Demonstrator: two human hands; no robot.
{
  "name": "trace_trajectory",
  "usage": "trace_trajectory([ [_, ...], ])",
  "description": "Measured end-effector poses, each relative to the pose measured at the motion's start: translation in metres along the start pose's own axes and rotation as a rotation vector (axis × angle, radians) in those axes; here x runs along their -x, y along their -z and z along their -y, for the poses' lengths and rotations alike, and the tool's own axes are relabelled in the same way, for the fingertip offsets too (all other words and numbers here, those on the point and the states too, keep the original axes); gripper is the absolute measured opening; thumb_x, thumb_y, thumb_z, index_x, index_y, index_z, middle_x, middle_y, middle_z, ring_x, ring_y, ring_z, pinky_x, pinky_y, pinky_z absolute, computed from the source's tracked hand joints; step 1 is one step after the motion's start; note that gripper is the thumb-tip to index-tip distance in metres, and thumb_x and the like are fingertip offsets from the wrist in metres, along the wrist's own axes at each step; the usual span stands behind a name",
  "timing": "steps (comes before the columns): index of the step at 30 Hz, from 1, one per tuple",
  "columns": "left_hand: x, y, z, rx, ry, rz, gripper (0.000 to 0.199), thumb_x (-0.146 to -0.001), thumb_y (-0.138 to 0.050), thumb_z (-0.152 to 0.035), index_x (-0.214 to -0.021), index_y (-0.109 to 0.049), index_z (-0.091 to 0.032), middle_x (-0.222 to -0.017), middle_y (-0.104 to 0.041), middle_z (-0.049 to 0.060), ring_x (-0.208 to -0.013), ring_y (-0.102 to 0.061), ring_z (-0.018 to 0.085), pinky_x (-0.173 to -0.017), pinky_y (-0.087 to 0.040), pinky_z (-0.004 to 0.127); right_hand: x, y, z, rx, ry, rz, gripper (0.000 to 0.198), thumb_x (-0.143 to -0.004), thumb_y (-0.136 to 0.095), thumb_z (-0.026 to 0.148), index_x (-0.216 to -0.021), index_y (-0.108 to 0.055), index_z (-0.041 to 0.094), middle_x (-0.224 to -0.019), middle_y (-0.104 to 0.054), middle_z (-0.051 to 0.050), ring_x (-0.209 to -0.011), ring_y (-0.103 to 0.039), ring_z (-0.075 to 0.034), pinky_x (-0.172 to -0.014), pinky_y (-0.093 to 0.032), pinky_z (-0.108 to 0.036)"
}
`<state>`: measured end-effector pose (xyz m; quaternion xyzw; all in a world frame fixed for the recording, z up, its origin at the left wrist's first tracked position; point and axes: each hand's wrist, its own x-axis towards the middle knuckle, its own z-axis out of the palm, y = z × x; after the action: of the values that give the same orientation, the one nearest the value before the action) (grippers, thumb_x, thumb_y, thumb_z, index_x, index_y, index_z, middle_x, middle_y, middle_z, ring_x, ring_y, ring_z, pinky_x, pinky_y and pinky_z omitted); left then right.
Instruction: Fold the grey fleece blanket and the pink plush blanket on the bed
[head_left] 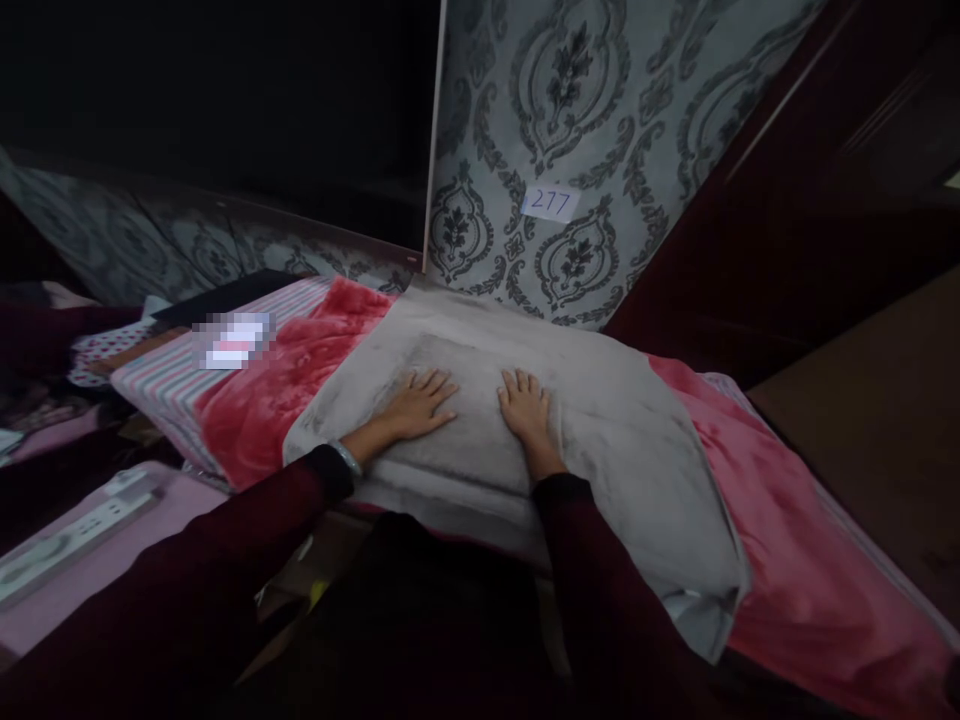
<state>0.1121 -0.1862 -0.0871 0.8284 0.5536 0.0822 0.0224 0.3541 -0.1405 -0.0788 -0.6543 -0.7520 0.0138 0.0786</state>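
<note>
A light grey, plush-looking cloth is spread across a surface in front of me. Near its middle lies a slightly darker grey rectangular area; whether that is a separate piece or part of the same cloth, I cannot tell. My left hand rests flat on this darker area, fingers spread. On its right side my right hand also presses flat, fingers pointing away from me. Neither hand grips anything. Beneath the grey cloth, a red blanket shows on the left and again on the right.
Striped fabric borders the red blanket at left, with a blurred bright object on it. A white power strip lies at lower left. A large dark screen and a paper marked 277 are on the patterned wall.
</note>
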Motion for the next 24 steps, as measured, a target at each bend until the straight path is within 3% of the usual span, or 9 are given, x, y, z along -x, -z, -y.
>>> trace_trajectory([
  [6,0.007,0.008,-0.017,-0.004,0.137,0.066,0.073,-0.099,-0.041,-0.061,-0.162,-0.032,-0.026,-0.172,-0.019,0.011,-0.158,-0.014,0.037,-0.123,-0.012,0.065,0.022,0.014,0.015,-0.073,-0.048,0.187,0.061,-0.106,-0.024,0.048,-0.164,-0.024,0.028,-0.172,-0.017,-0.007,-0.158,-0.013,-0.033,-0.123,-0.018,-0.059],
  [9,0.010,0.008,-0.040,-0.012,0.244,0.077,0.072,-0.099,-0.040,-0.060,-0.162,-0.032,-0.025,-0.171,-0.017,0.014,-0.157,-0.011,0.044,-0.120,-0.010,0.071,0.047,0.008,0.040,-0.082,0.037,0.145,0.059,-0.106,-0.026,0.043,-0.163,-0.028,0.029,-0.172,-0.020,-0.009,-0.157,-0.015,-0.033,-0.121,-0.020,-0.062],
  [12,0.019,0.005,-0.055,-0.027,0.261,0.047,0.068,-0.100,-0.040,-0.057,-0.162,-0.033,-0.029,-0.172,-0.019,0.012,-0.157,-0.010,0.044,-0.121,-0.009,0.068,0.073,-0.001,0.050,-0.058,0.137,0.063,0.057,-0.105,-0.031,0.040,-0.162,-0.032,0.030,-0.171,-0.022,-0.008,-0.157,-0.016,-0.033,-0.122,-0.018,-0.061],
  [16,0.039,0.004,-0.044,-0.043,0.257,0.011,0.066,-0.100,-0.039,-0.058,-0.161,-0.034,-0.033,-0.171,-0.022,0.007,-0.158,-0.012,0.040,-0.122,-0.014,0.066,0.096,-0.003,0.019,-0.005,0.079,0.054,0.058,-0.105,-0.033,0.040,-0.162,-0.031,0.028,-0.170,-0.025,-0.007,-0.157,-0.019,-0.031,-0.123,-0.019,-0.056],
  [20,0.058,0.006,-0.018,-0.055,0.262,-0.028,0.065,-0.101,-0.034,-0.057,-0.162,-0.033,-0.031,-0.172,-0.020,0.007,-0.158,-0.016,0.036,-0.120,-0.023,0.062,0.121,-0.002,-0.030,0.076,-0.069,0.051,0.059,-0.106,-0.028,0.038,-0.163,-0.029,0.026,-0.171,-0.023,-0.007,-0.156,-0.021,-0.028,-0.122,-0.024,-0.053],
  [24,0.071,0.006,-0.005,-0.052,0.258,-0.048,0.064,-0.102,-0.032,-0.052,-0.161,-0.034,-0.028,-0.171,-0.022,0.007,-0.157,-0.022,0.033,-0.121,-0.025,0.056,0.150,-0.011,-0.059,0.103,-0.148,0.009,0.059,-0.105,-0.024,0.032,-0.163,-0.029,0.025,-0.169,-0.029,-0.004,-0.156,-0.022,-0.028,-0.122,-0.024,-0.053],
])
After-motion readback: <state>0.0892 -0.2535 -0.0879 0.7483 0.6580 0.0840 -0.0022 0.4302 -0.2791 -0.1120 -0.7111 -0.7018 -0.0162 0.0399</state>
